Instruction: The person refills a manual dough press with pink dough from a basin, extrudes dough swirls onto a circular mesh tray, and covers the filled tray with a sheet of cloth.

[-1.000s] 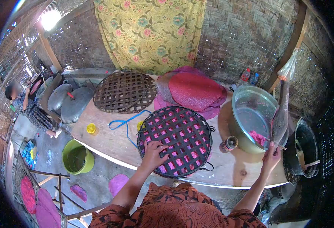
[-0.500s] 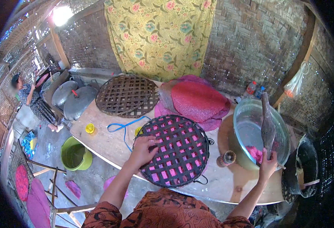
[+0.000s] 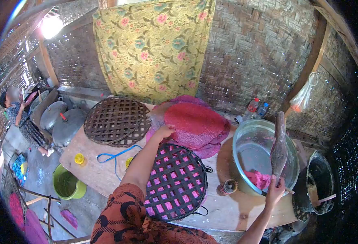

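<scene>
My left hand (image 3: 164,132) reaches across the table to the near left edge of a stack of round pink sheets (image 3: 197,122). Its fingers are loosely bent over that edge, with no sheet seen lifted in them. Under my left forearm lies a round, dark woven rack (image 3: 177,183), pink and purple showing through its gaps. My right hand (image 3: 274,191) is closed around the thin lower end of a thick-bellied wooden rolling pin (image 3: 279,152), held upright. Behind it stands a translucent basin (image 3: 238,142) with a pink lump (image 3: 258,179) at its bottom.
Another woven rack (image 3: 116,122) lies at the back left, near a blue strap (image 3: 116,152) and a yellow cup (image 3: 79,159). A ridged cylinder (image 3: 227,187) sits left of my right hand. A dark bucket (image 3: 319,183) stands right. Another person (image 3: 22,118) is far left.
My left hand has left the dark rack and moved forward to the pink sheets. My right hand keeps hold of the rolling pin by the basin. The whole view has shifted.
</scene>
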The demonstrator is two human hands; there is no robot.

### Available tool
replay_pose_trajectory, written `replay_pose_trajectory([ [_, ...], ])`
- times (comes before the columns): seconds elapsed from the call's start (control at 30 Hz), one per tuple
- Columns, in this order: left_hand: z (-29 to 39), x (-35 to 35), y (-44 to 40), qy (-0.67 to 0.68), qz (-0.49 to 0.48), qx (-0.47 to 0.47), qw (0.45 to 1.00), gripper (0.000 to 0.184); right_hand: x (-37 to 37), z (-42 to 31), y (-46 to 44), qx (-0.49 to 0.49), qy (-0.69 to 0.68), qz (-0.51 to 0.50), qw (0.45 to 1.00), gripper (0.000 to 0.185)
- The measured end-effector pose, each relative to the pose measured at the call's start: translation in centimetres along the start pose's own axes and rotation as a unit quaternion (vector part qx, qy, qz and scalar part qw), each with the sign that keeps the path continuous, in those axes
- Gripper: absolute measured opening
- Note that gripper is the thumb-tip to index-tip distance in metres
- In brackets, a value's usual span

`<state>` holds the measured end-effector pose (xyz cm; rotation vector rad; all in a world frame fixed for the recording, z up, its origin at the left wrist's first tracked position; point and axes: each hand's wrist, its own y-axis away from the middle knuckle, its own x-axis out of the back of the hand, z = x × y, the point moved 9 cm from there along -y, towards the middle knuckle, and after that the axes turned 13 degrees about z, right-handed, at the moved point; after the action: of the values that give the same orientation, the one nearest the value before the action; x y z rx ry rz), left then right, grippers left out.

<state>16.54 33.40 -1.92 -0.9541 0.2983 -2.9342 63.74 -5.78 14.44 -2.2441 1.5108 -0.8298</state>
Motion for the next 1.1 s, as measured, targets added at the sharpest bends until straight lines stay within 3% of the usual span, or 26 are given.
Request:
replay_pose_trajectory([
  [0.1,-0.3,-0.3,-0.3,-0.011,-0.056,0.109,0.992,0.039,0.4,1.1,0.1,-0.068,0.015,-0.008,0.998,0.027],
  [0.2,-3.8,-1.7,-2.5,-0.027,-0.067,0.142,0.987,0.044,0.7,0.8,-0.1,-0.009,0.031,0.03,0.999,0.028],
  [0.27,-2.6,-2.3,-1.4,0.177,-0.061,0.219,0.958,0.031,0.6,1.3,-0.1,-0.011,0.027,0.021,0.999,0.03],
  [0.3,-1.2,-2.3,-1.6,0.175,-0.062,0.216,0.959,0.031,0.7,1.2,0.0,-0.012,0.026,0.024,0.999,0.03],
  [0.37,6.0,-0.5,-2.2,0.401,-0.021,0.14,0.905,0.033,0.8,1.3,0.1,-0.037,0.04,0.026,0.998,0.03],
  [0.43,13.1,2.4,-0.5,0.498,-0.066,0.074,0.862,0.047,0.5,1.8,0.1,-0.047,0.032,0.022,0.998,0.03],
  [0.57,20.7,10.2,7.1,0.516,-0.071,0.062,0.851,0.043,0.5,1.7,0.1,-0.049,0.039,0.002,0.998,0.031],
  [0.6,20.8,12.8,9.4,0.498,-0.019,0.037,0.866,0.033,0.6,1.9,0.1,-0.026,0.014,0.029,0.999,0.031],
  [0.77,13.1,19.2,19.0,0.338,0.125,0.017,0.933,0.01,0.5,1.0,0.3,-0.018,0.031,-0.003,0.999,0.031],
  [0.83,9.1,19.9,22.9,0.285,0.151,0.079,0.943,0.008,0.5,1.5,0.0,0.023,0.024,0.015,0.999,0.033],
  [0.87,7.3,19.8,24.7,0.287,0.152,0.108,0.939,0.007,0.2,2.5,-0.1,-0.01,0.02,0.008,1.0,0.034],
  [0.93,2.9,18.8,28.1,0.276,0.144,0.182,0.933,0.009,0.4,1.2,0.0,0.072,-0.022,0.054,0.996,0.037],
  [1.0,0.5,18.0,30.6,0.265,0.144,0.195,0.933,0.01,0.5,0.1,0.1,0.102,-0.028,0.064,0.992,0.039],
  [1.07,-1.9,17.0,32.1,0.257,0.139,0.207,0.934,0.01,0.3,3.1,-0.5,0.002,0.028,0.032,0.999,0.041],
  [1.1,-3.5,16.7,32.6,0.234,0.144,0.218,0.936,0.011,0.4,3.3,-0.6,0.006,0.027,0.03,0.999,0.041],
])
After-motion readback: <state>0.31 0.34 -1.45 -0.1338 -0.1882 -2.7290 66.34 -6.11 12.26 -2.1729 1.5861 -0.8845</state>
